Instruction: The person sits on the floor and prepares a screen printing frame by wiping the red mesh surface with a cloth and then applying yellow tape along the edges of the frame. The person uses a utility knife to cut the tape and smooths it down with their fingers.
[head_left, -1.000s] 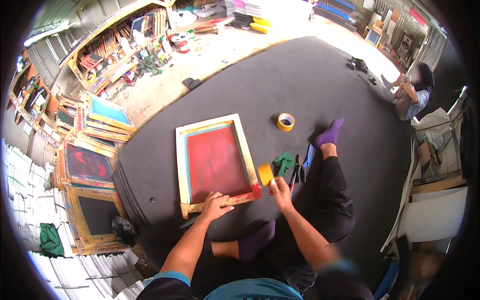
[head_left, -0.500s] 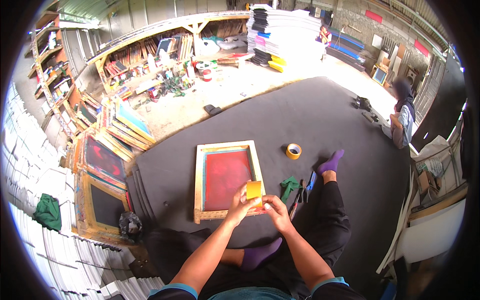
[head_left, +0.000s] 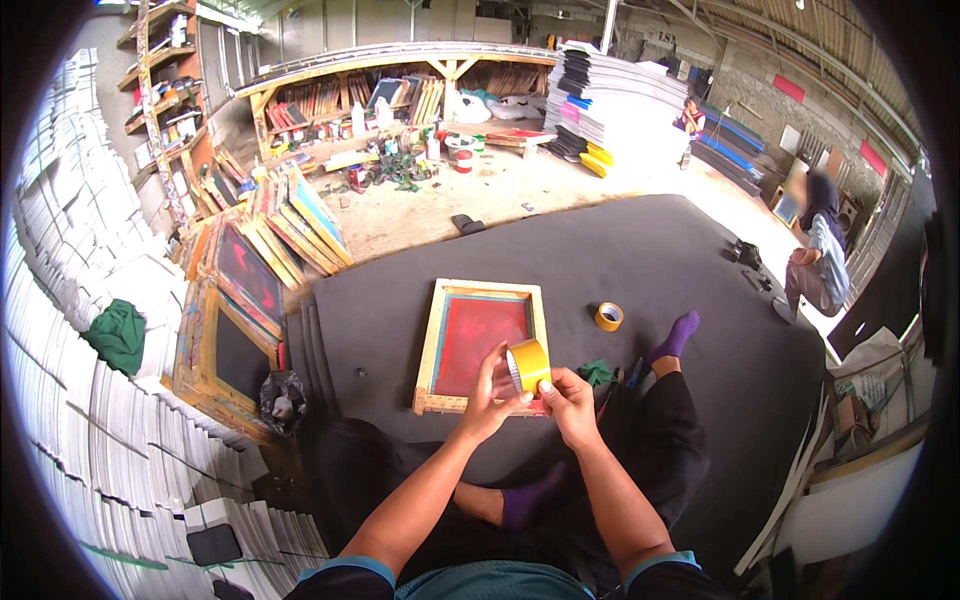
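Between my two hands is a roll of yellow tape [head_left: 531, 368], held up over the near right part of a wooden screen-printing frame [head_left: 488, 340]. My left hand [head_left: 487, 400] is closed round the roll's left side. The fingers of my right hand [head_left: 568, 400] pinch its lower right edge. The frame lies flat on the dark mat, its red mesh stained and its near right corner partly covered by my hands. A second tape roll [head_left: 608, 317], yellow-brown, rests on the mat to the right of the frame. Beside my right hand lies a green cloth [head_left: 596, 373].
Stacked printing frames [head_left: 290, 225] lean at the left, next to tall piles of white sheets [head_left: 130, 460]. My leg in a purple sock [head_left: 672, 338] stretches out to the right. A person [head_left: 820, 245] crouches at the mat's right edge. Shelves and paint pots stand further back.
The tape roll in my hands has turned, so its round side and opening now show. My view has shifted, and everything on the mat appears further right.
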